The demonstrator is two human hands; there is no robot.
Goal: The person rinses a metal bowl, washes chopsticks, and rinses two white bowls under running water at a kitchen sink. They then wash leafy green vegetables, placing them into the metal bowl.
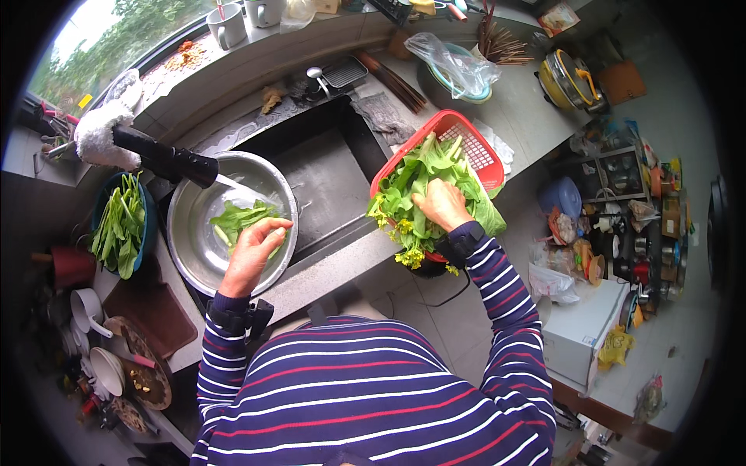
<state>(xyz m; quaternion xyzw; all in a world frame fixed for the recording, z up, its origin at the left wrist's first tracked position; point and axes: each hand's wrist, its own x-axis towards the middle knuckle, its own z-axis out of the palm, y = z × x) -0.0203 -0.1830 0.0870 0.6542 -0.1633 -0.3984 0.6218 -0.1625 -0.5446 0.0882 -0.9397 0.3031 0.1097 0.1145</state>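
Observation:
My left hand (254, 250) hovers over the near right rim of a round metal basin (195, 256), its thumb and fingers slightly apart with nothing seen between them. Green leaves with pale stalks (242, 218) lie in the water in the basin, partly behind this hand. From the black faucet (175, 158), a stream of water (245, 189) runs into the basin. My right hand (443, 204) is pressed into leafy greens (419, 166) heaped in a red plastic basket (440, 119), fingers curled into the leaves and fingertips hidden. Yellow flowers (410, 256) hang over the basket's near edge.
The basin overlaps the left part of a dark sink (329, 175). At left, a blue tub (148, 224) holds more greens, near a brown board (157, 320). Behind the basket are a grey cloth (382, 116) and a plastic-covered bowl (460, 70). A countertop edge (344, 268) runs before me.

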